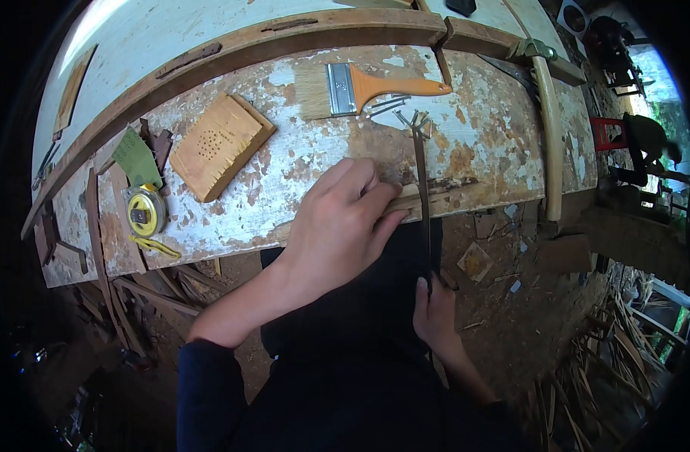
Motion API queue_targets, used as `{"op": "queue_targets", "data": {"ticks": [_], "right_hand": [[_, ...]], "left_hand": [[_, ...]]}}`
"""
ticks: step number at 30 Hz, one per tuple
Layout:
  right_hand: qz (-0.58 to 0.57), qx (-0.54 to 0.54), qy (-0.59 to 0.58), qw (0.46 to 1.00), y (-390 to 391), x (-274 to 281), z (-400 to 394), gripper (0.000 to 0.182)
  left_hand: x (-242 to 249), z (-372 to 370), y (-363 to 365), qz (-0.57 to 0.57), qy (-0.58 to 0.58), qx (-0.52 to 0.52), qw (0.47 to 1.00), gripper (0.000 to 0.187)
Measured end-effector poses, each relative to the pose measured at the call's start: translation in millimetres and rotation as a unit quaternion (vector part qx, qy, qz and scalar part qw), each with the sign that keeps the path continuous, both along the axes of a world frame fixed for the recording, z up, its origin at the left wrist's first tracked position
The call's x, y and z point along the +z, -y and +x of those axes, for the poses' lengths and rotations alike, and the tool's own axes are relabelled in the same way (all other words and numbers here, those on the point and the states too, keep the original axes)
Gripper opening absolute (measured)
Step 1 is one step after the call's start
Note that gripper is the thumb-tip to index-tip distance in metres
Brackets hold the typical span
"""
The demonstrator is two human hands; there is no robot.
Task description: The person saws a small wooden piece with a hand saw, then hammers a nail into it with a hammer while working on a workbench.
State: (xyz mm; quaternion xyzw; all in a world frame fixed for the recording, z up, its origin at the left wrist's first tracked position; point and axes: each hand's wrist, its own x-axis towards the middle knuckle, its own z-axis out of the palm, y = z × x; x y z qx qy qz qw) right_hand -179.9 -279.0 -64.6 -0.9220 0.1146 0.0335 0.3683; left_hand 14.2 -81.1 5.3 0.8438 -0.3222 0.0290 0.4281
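Note:
My left hand (337, 222) is closed at the front edge of the bench, thumb and fingers pinching a small strip of wood (410, 202). Below the edge, my right hand (437, 313) grips what looks like a handsaw (423, 181), seen nearly edge-on. Its long dark blade runs forward from that hand and crosses the wood just right of my left fingertips. Whether the teeth touch the wood cannot be made out. Several loose nails (415, 120) lie around the blade's far end. Beyond my left hand rests a wide paintbrush (343, 88) with an orange handle.
A paint-flaked workbench (284, 143) carries a wooden block with holes (220, 147), green sandpaper (137, 157), a yellow tape measure (146, 211) and yellow-handled pliers (155, 245). A hammer (548, 135) lies at right. A long wooden rail (247, 47) spans the back. Scraps litter the floor.

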Motion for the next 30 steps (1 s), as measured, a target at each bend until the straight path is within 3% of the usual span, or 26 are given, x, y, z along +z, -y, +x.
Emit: {"op": "queue_targets", "data": {"ticks": [3,6,9,15,18,22,25,28,30], "right_hand": [[0.028,-0.02,-0.005,0.999,1,-7,1,0.031],[0.061,-0.02,-0.049,0.997,-11,23,38,0.031],[0.033,0.005,0.04,0.999,-4,-9,3,0.028],[0.054,-0.012,-0.04,0.998,-13,26,39,0.023],[-0.007,0.018,0.102,0.995,-9,-12,4,0.02],[0.062,-0.02,-0.085,0.994,-11,26,39,0.026],[0.018,0.008,0.007,1.0,-5,-17,-5,0.027],[0.011,0.01,0.025,1.0,-3,-8,3,0.027],[0.035,0.008,-0.049,0.998,-7,20,30,0.03]], "left_hand": [[-3,-2,0,-0.006,0.027,0.019,0.999,0.027],[-7,-5,-1,-0.011,0.024,0.018,0.999,0.027],[-3,4,-4,-0.016,0.021,0.011,1.0,0.027],[-5,-1,-7,-0.016,0.007,0.005,1.0,0.028],[-2,6,-10,-0.013,0.019,0.015,1.0,0.027],[-4,-8,-9,-0.014,-0.013,0.002,1.0,0.026],[-2,-3,-9,-0.013,-0.012,-0.006,1.0,0.026],[0,-3,-8,-0.011,0.001,0.004,1.0,0.027],[1,-9,-8,0.011,-0.005,-0.002,1.0,0.025]]}}
